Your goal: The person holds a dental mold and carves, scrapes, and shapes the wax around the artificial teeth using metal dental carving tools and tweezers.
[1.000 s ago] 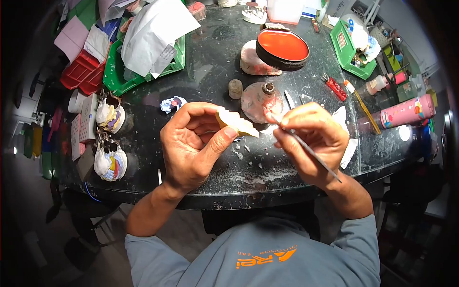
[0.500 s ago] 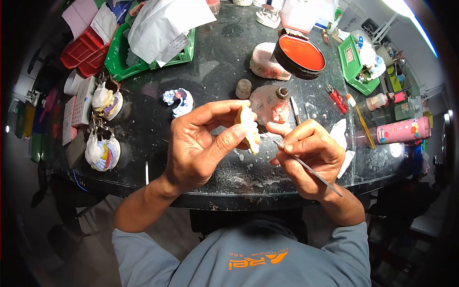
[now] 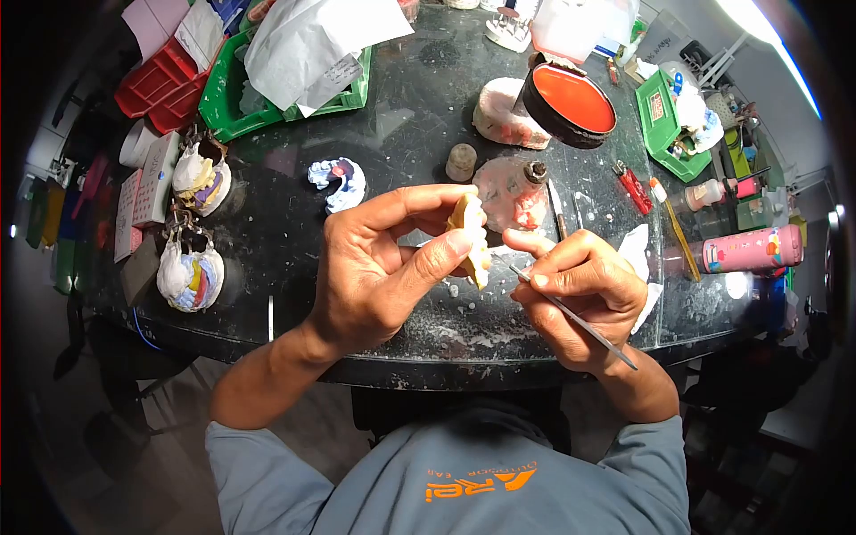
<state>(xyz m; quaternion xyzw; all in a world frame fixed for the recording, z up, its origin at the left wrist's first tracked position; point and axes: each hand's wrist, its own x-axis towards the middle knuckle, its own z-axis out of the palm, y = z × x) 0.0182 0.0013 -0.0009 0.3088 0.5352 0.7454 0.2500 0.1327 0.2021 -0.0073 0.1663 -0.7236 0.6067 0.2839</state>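
My left hand (image 3: 374, 263) pinches a yellowish dental cast (image 3: 474, 245) between thumb and fingers, its toothed side turned to the right. In my right hand (image 3: 584, 294) a thin metal carving tool (image 3: 593, 332) is held like a pen. Its tip points up and left toward the cast, apart from it. Behind the hands stands a glass spirit burner (image 3: 513, 196) with a dark neck, and a small cap (image 3: 461, 162) sits left of it. Beyond these is a round dark tin of red wax (image 3: 571, 100), beside a pinkish plaster block (image 3: 508, 114).
Two mounted plaster models (image 3: 192, 272) stand at the left. A blue-white arch model (image 3: 337, 183) lies behind my left hand. Green bins (image 3: 236, 107) are at the back. A knife (image 3: 557, 209), a red lighter (image 3: 633, 187), a toothbrush (image 3: 675, 227) and a pink bottle (image 3: 753, 247) lie on the right.
The cast has turned slightly in my left hand, showing more of its edge. The surroundings shift a little in view; both hands keep their grip.
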